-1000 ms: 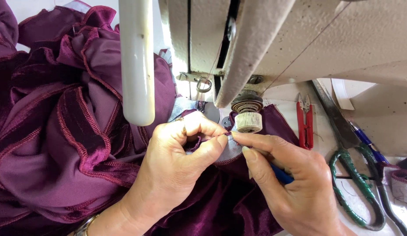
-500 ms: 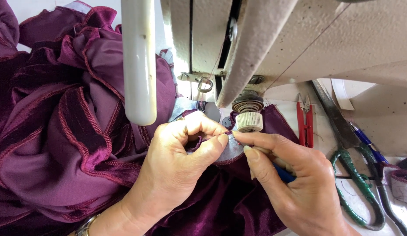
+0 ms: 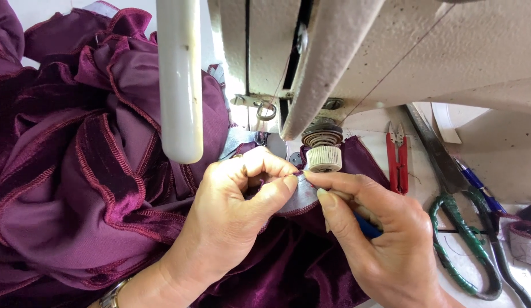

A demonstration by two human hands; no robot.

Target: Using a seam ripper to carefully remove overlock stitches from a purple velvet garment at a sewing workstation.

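A person's two bare hands meet at the middle of a sewing machine bed, seen from above. The left hand (image 3: pixel 234 202) is curled, with thumb and forefinger pinched together on a small edge of dark purple velvet fabric (image 3: pixel 88 188). The right hand (image 3: pixel 379 239) comes in from the lower right, its forefinger and thumb closed on the same spot, so the fingertips of both hands touch. A blue object (image 3: pixel 368 226) is tucked under the right hand's fingers; what it is cannot be told. The pinched edge sits just in front of a small ribbed cream knob (image 3: pixel 324 159) beneath a stack of metal tension discs on the beige sewing machine (image 3: pixel 448 51). The velvet, trimmed with red-stitched ruffled edges, lies heaped over the left half of the view and runs under both hands toward the bottom edge. A white tube-shaped lamp (image 3: pixel 178 80) hangs down over the fabric, just left of the machine's head. To the right, on the table, lie red thread snips (image 3: pixel 398 159), large scissors with green-wrapped handles (image 3: pixel 465 239), and a blue pen (image 3: pixel 476 185) beside them. A wristwatch (image 3: pixel 108 296) shows at the left wrist near the bottom edge.
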